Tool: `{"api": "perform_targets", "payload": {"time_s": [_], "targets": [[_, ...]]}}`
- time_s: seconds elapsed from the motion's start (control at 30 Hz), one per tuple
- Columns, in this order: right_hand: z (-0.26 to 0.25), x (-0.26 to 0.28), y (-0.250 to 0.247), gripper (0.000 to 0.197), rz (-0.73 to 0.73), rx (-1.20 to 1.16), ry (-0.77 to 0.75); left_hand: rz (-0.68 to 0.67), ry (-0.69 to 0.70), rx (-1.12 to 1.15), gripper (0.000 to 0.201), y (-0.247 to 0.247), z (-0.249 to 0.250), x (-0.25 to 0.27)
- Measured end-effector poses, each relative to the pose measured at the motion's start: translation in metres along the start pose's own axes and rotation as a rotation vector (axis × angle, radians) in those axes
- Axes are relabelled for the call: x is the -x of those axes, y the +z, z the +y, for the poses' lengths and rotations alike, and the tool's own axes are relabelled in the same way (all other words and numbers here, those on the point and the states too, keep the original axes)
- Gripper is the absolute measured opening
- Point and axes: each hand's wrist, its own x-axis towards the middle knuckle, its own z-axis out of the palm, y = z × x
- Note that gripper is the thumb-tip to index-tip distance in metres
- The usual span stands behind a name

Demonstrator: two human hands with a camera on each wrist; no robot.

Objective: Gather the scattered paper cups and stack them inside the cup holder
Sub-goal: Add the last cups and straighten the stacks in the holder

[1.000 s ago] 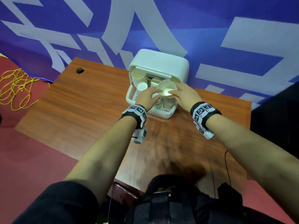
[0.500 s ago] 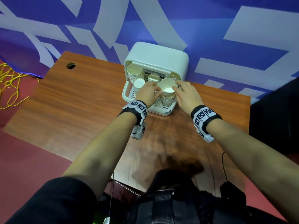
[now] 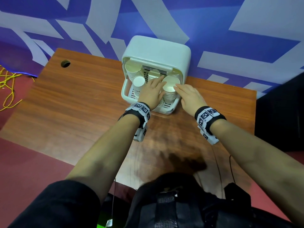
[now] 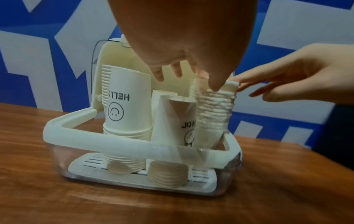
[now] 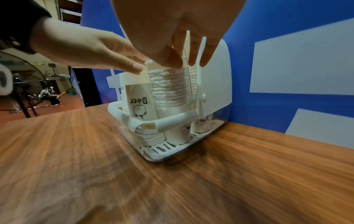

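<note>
Two hands flank the upright cup stack [image 3: 170,89] in the cup holder [image 3: 156,51] — left hand [image 3: 152,92] at 9 o'clock, right hand [image 3: 189,96] at 3 o'clock, fingers extended, touching its rim, gripping nothing.

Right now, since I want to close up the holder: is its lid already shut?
No, the cup holder's lid is tipped back open, with the cup stacks standing uncovered between both hands.

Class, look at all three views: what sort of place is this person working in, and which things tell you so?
Probably a large hall or event space, not a home: a blue-and-white printed backdrop behind the wooden table, a big standing fan and loose yellow cable on the red floor.
</note>
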Motion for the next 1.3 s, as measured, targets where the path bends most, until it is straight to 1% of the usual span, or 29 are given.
{"api": "perform_targets", "payload": {"time_s": [0.03, 0.07, 0.1, 0.13, 0.23, 0.33, 0.4, 0.43, 0.5, 0.57, 0.67, 0.8, 0.87, 0.93, 1.0, 1.1, 1.23, 1.3], "targets": [[0.000, 0.000, 0.003, 0.060, -0.007, 0.006, 0.012, -0.050, 0.022, -0.050, 0.049, 0.003, -0.001, 0.002], [0.001, 0.000, 0.006, 0.062, -0.010, 0.008, 0.023, -0.130, 0.022, -0.109, 0.056, 0.004, 0.000, 0.004], [0.001, -0.001, 0.010, 0.065, -0.019, 0.008, 0.038, -0.204, 0.010, -0.156, 0.061, 0.006, 0.002, 0.006], [0.000, -0.001, 0.012, 0.069, -0.037, 0.005, 0.058, -0.246, -0.006, -0.183, 0.065, 0.007, 0.003, 0.009], [-0.005, 0.001, 0.016, 0.083, -0.110, -0.002, 0.135, -0.295, -0.045, -0.185, 0.069, 0.004, 0.009, 0.010], [-0.010, 0.000, 0.010, 0.086, -0.191, -0.021, 0.180, -0.352, -0.076, -0.225, 0.069, -0.004, 0.017, 0.006], [-0.011, 0.003, 0.005, 0.086, -0.226, -0.056, 0.169, -0.329, -0.096, -0.201, 0.064, -0.009, 0.024, 0.006], [-0.011, 0.005, 0.003, 0.086, -0.215, -0.081, 0.152, -0.279, -0.101, -0.172, 0.060, -0.010, 0.027, 0.007], [-0.010, 0.017, -0.003, 0.084, -0.152, -0.138, 0.137, -0.147, -0.065, -0.113, 0.049, -0.011, 0.038, 0.012], [-0.008, 0.035, -0.011, 0.080, -0.118, -0.169, 0.173, -0.069, -0.006, -0.064, 0.042, -0.012, 0.056, 0.018], [0.001, 0.072, -0.023, 0.067, -0.116, -0.178, 0.316, -0.099, -0.003, -0.002, 0.042, -0.011, 0.091, 0.023], [0.026, 0.142, -0.033, 0.055, -0.096, -0.220, 0.531, -0.228, 0.050, 0.082, 0.046, 0.005, 0.148, 0.028], [0.040, 0.184, -0.035, 0.052, -0.096, -0.225, 0.631, -0.296, 0.130, 0.091, 0.044, 0.019, 0.185, 0.031], [0.052, 0.232, -0.036, 0.049, -0.067, -0.263, 0.742, -0.396, 0.239, 0.076, 0.043, 0.037, 0.228, 0.038], [0.060, 0.287, -0.032, 0.047, -0.021, -0.312, 0.867, -0.489, 0.333, 0.074, 0.042, 0.059, 0.275, 0.051], [0.068, 0.375, -0.025, 0.046, 0.063, -0.339, 1.046, -0.583, 0.468, 0.081, 0.040, 0.095, 0.345, 0.075], [0.069, 0.494, -0.013, 0.046, 0.083, -0.386, 1.283, -0.688, 0.640, 0.085, 0.038, 0.146, 0.434, 0.123], [0.072, 0.554, -0.005, 0.045, 0.103, -0.408, 1.404, -0.751, 0.700, 0.062, 0.037, 0.171, 0.477, 0.148]]}}
